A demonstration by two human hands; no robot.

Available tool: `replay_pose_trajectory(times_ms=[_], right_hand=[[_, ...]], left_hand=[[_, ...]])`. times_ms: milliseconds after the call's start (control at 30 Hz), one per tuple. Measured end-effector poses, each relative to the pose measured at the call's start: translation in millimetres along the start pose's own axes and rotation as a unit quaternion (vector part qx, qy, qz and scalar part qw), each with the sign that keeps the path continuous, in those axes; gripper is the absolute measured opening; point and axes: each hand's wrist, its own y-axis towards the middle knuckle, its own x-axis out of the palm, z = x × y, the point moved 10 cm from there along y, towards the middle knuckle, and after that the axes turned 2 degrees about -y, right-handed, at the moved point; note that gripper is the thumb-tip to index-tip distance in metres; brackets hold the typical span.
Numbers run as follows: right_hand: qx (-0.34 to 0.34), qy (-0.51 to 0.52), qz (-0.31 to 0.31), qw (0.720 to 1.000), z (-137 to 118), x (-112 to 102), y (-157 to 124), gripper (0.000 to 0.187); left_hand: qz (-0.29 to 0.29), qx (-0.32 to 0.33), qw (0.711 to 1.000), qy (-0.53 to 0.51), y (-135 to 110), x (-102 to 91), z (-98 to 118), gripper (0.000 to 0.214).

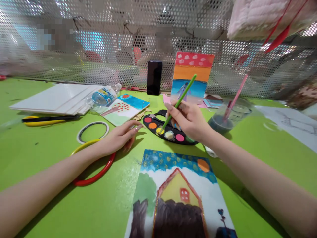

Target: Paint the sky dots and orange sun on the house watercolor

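1. Green sits at the fingertips: the right hand (189, 120) is clenched round a slim green paintbrush (182, 96), with thumb and forefingers pinching the lower shaft. The handle slants toward the upper right, and from my feed the bristle end dips at the yellow paint well (159, 131), centre of frame.
2. That well belongs to a black oval plastic palette (158, 115) lying on the bright green tabletop (37, 155). Orange, red, white and pink wells sit alongside it.
3. The left hand (122, 135) grasps nothing. Its fingers are released and stretched flat on the table just left of the palette, and the wrist lies over a red-and-yellow plastic ring (95, 177). A white tape roll (92, 131) lies beside it, toward the upper left.
4. At lower centre, nearest the camera, lies the rectangular board painted with a yellow house (180, 195). The blue dotted sky, orange sun, green tree, dark trunk and dark house front are all filled in. I judge it well along, with only the white band under the sky and the right side left bare.
5. Further out, a clear plastic cup of murky water (241, 110) stands right of the palette with a pink brush (236, 96) in it. A red, orange and blue striped card (192, 77) leans on the perforated metal screen (99, 49) at upper centre, beside a black phone (154, 77).
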Motion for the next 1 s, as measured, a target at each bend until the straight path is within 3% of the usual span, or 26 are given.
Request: replay_pose_trajectory(times_ms=[133, 300, 433, 567, 700, 867, 1000], right_hand=[[0.008, -0.006, 0.037, 0.999, 4, -7, -1, 0.041], [0.019, 0.005, -0.002, 1.0, 5, 1, -1, 0.042], [0.014, -0.039, 0.044, 0.998, 4, -11, -1, 0.041], [0.004, -0.022, -0.008, 1.0, 0, -1, -1, 0.041], [0.004, -0.069, 0.01, 0.998, -4, -6, -1, 0.038], [-0.005, -0.019, -0.028, 0.999, -6, 2, -2, 0.042], [-0.01, -0.06, 0.012, 0.998, -7, -6, -2, 0.042]], left_hand=[[0.002, 0.002, 1.0, 0.021, 0, -1.4, -1, 0.035], [0.0, 0.008, 1.0, 0.019, 0, -1.4, 0, 0.036], [0.002, 0.0, 1.0, 0.019, 1, -1.3, -2, 0.037], [-0.001, 0.006, 1.0, 0.014, 0, -0.5, -2, 0.036], [-0.002, 0.011, 1.0, 0.01, 0, -0.5, -1, 0.033], [-0.001, 0.014, 1.0, 0.011, 0, -0.3, 0, 0.032], [0.001, 0.015, 1.0, 0.014, 0, -0.8, 0, 0.032]])
